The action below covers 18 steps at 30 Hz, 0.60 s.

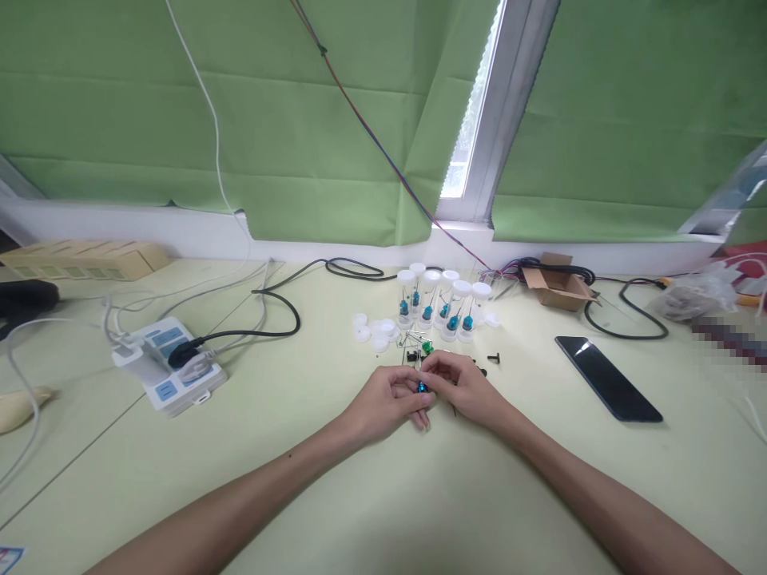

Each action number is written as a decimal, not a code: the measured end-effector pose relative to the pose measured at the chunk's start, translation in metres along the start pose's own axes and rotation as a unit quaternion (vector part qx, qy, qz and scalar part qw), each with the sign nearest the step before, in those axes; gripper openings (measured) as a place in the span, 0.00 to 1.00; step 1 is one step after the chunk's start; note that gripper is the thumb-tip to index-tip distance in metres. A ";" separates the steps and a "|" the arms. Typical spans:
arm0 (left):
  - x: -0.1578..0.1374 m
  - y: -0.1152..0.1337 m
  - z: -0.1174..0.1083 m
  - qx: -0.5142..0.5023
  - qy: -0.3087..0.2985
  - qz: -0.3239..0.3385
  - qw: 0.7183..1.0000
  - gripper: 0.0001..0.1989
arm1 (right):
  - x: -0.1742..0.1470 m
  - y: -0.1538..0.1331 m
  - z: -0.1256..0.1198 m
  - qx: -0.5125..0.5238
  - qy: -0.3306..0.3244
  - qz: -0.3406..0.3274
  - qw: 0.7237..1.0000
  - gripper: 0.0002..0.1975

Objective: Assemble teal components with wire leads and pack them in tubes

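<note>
A small shiny blue metal part (422, 387) is gripped in the fingers of my left hand (383, 399), which is closed around it. My right hand (464, 385) is closed in a pinch, its thumb and fingertips meeting at the top of the blue part; what they pinch is hidden. A thin metal rod (419, 359) rises just behind the fingertips. Beyond my hands lie a green part (427, 348), small black pieces (412, 356) and bent thin metal wires. Several clear tubes with white caps (431, 277) stand behind these, each with a teal piece inside.
Loose white caps (361, 333) lie left of the tubes. A black T-shaped piece (494, 358) and a phone (608, 378) are to the right. On the left sits a power strip (171, 363) with plugs and cables. An open cardboard box (557, 289) stands near the wall.
</note>
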<state>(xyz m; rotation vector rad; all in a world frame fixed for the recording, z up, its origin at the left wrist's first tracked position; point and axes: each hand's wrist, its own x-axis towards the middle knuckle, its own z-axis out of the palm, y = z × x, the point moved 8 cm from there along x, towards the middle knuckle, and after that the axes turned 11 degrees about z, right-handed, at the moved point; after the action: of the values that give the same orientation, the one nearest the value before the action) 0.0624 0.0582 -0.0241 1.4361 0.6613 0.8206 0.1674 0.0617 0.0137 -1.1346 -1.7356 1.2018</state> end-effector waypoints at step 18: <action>0.000 0.001 0.001 -0.001 0.002 0.004 1.000 0.17 | 0.000 0.001 -0.001 -0.010 0.008 -0.003 1.000 0.11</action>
<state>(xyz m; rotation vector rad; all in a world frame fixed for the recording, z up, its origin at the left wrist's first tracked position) 0.0629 0.0578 -0.0231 1.4361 0.6577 0.8301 0.1684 0.0623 0.0129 -1.1459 -1.7404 1.1708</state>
